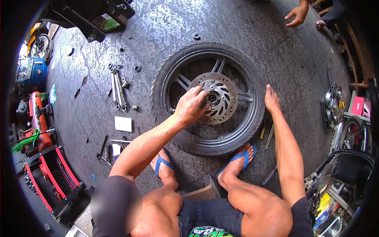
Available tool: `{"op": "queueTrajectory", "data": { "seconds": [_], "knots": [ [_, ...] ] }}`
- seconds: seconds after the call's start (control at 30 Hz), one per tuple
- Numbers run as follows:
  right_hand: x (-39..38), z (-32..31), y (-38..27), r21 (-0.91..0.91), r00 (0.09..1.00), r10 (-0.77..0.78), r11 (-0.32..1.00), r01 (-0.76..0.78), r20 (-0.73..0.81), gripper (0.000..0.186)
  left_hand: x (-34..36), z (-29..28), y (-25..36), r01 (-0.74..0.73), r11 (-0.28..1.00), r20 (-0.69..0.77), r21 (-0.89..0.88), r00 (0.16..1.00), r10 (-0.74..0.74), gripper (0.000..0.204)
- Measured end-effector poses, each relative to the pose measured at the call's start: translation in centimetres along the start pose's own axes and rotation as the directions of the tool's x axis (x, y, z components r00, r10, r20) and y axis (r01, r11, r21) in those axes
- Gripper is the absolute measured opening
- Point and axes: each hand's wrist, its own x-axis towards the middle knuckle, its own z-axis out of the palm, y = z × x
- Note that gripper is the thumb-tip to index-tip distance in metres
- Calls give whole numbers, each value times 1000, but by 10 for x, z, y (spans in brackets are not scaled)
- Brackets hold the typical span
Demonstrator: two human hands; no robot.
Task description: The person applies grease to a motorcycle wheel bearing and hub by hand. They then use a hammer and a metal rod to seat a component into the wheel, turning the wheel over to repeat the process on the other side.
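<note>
A motorcycle wheel [256, 122] with a black tyre lies flat on the floor before me, its drilled brake disc [228, 108] facing up. Over the hub [213, 97], my left hand [192, 106] is closed, fingers bunched at the left side of the centre hole. Whatever its fingertips pinch, if anything, is hidden. My right hand [272, 99] rests along the tyre's right outer side, fingers stretched out and pointing away from me. A yellow-handled screwdriver [263, 131] lies on the floor beside the tyre, close to my right forearm.
Several wrenches [117, 90] and sockets lie left of the wheel, near a white card [123, 123]. A black ring-shaped part [196, 36] sits beyond the tyre. Another person's hand [298, 16] hangs at the far right. A red-railed stand [53, 177] stands left; motorcycle parts [333, 104] crowd the right.
</note>
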Motion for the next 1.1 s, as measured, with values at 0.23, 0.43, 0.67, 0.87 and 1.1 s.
{"op": "queueTrajectory", "data": {
  "seconds": [0.23,0.43,0.67,0.87,1.1],
  "knots": [
    [1,-1,2,-4,1000,-23,1000,23,-16,80,-16,-2,-7,-56,993,-106,-105,993,45,31],
    [23,9,26,-5,993,-118,993,118,-7,69,-80,-17,-15,258,942,-454,-214,828,-330,31],
    [61,18,61,158,985,-173,973,168,23,74,-164,1,-39,792,211,-149,-573,152,-977,77],
    [21,19,34,259,992,102,963,-78,-81,82,-168,18,-55,759,220,-135,-612,175,-975,69],
    [-35,30,9,361,964,256,907,-215,-69,84,-189,-12,-78,602,-2,261,-799,344,-902,56]
  ]
}}
